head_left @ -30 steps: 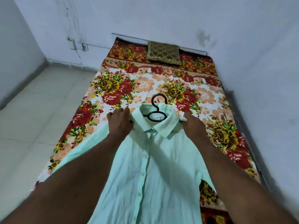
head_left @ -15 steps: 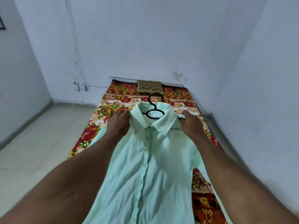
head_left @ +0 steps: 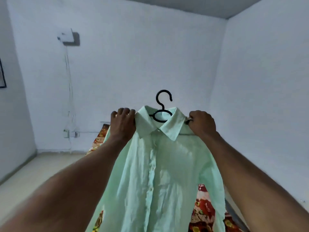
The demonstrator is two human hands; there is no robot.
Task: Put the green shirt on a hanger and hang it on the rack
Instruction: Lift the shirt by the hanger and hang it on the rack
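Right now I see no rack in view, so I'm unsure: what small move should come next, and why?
Probably turn the body, with the shirt held up, to bring the rack into view. The green shirt is already on the black hanger, whose hook stands free on top. The left hand and right hand grip the shoulders, and no rack shows here.

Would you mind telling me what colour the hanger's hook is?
Black; the hanger's hook stands out against the pale wall in the head view.
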